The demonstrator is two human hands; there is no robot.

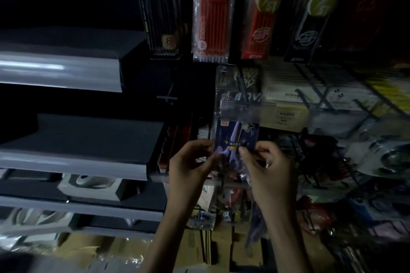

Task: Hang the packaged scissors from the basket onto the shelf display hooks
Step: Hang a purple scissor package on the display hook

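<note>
A packaged pair of scissors (235,139), purple-blue card in clear plastic, is held upright in front of the shelf display. My left hand (188,166) pinches its lower left edge and my right hand (268,173) pinches its lower right edge. The pack's clear top lies over other hanging packs (241,86) behind it. A bare display hook (166,98) sticks out to the left of the pack. The basket is not in view.
Pen refill packs (213,13) hang in a row above. Grey shelves (66,68) stand at the left. Boxed goods (288,99) and wire racks (332,162) crowd the right. Cardboard boxes (221,248) lie below my hands.
</note>
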